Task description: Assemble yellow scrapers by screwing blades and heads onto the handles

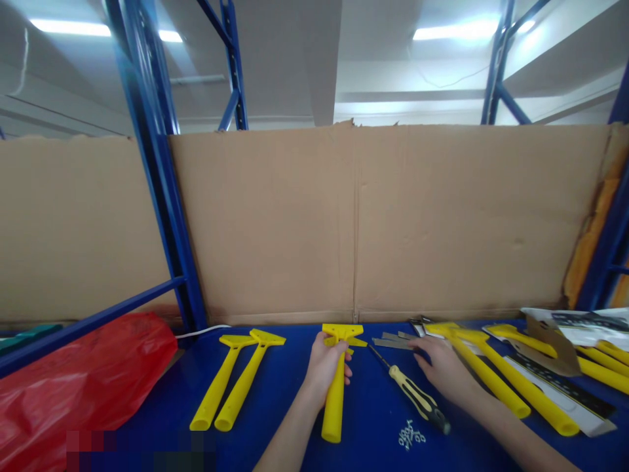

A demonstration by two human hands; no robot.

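Note:
My left hand [327,364] is wrapped round a yellow scraper handle [335,400], its wide head pointing away from me. A small yellow piece [356,342] shows beside that head. At the right, my right hand [439,364] reaches flat over the blue surface, fingertips at some thin grey metal blades [393,340]; whether it pinches one is too small to tell. Between the hands lies a screwdriver [415,393] with a cream and black handle. Small silver screws and nuts [411,434] form a pile nearer to me.
Two yellow scrapers [238,380] lie at left, near a red plastic bag [88,387]. More yellow scrapers [515,377] and packaging [560,393] are at right. Cardboard [275,223] stands behind the blue tabletop [275,400], between blue rack posts [171,216].

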